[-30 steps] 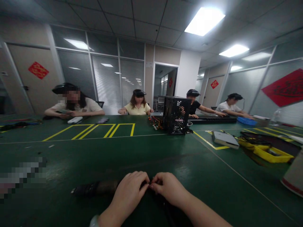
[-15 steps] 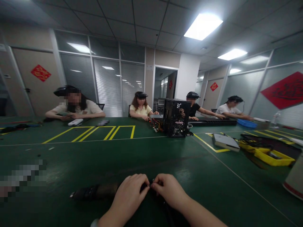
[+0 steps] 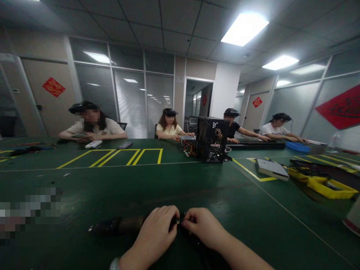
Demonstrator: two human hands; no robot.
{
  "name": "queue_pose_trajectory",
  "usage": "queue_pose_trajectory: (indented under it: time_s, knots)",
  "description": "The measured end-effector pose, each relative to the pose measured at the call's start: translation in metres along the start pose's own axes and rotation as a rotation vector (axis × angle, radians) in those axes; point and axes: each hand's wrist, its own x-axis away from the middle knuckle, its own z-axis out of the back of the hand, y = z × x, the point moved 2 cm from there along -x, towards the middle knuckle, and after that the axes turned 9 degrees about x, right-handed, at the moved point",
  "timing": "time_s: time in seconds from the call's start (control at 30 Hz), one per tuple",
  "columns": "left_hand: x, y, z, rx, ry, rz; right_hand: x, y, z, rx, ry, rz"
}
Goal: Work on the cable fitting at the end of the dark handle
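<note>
My left hand (image 3: 159,230) is closed in a pinch, with a small shiny metal piece (image 3: 178,222) at its fingertips. Just right of it, my right hand (image 3: 206,227) is pinched too; what its fingers hold is too dark and small to make out. The fingertips of the two hands almost meet, low over the table. Left of my left hand lies a dark, thick cylindrical object (image 3: 118,225) with a metal tip pointing left; its right end is hidden behind the hand. A dark cord-like shape (image 3: 200,247) runs down below my right hand.
A black computer case (image 3: 212,140) stands across the green table (image 3: 135,187), with loose wires beside it. At right are a flat silver box (image 3: 271,169), a yellow tray (image 3: 332,189) and a blue tray (image 3: 298,146). Several people sit along the far side.
The view has shifted slightly, so the scene sits a little further right. Both hands stay pinched close together; the shiny piece at the left fingertips shows more clearly.
</note>
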Motion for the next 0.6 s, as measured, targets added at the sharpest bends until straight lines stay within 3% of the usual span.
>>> queue_pose_trajectory:
  time_s: [0.6]
  knots:
    - [-0.0024,-0.0048,-0.0013,0.003,0.052,-0.050,-0.0029,0.0038,-0.0027,-0.046,-0.007,0.003]
